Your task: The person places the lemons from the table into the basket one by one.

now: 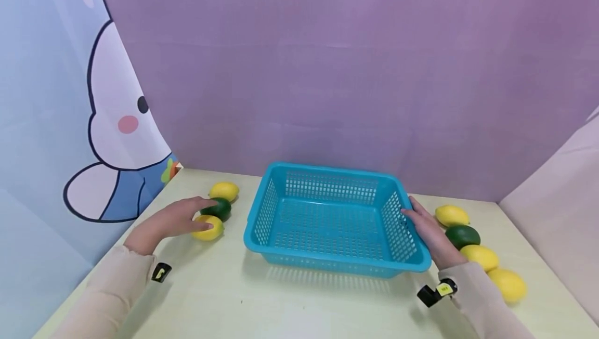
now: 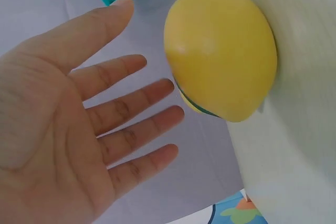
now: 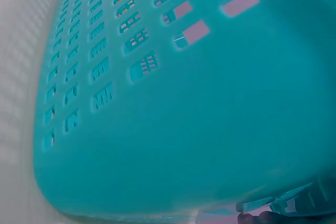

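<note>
At the left of the head view, the grip of the left hand (image 1: 175, 218) is released: its fingers are stretched near a lemon (image 2: 220, 51) and a dark green fruit (image 1: 221, 209). In the middle is a turquoise plastic basket (image 1: 327, 261); the right hand (image 1: 431, 234) grasps its right rim. At the lower right, three other lemons (image 1: 507, 285) lie on the desk (image 1: 281, 313).

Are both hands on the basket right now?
No, only the right hand grips the basket, while the left hand is beside a lemon.
</note>
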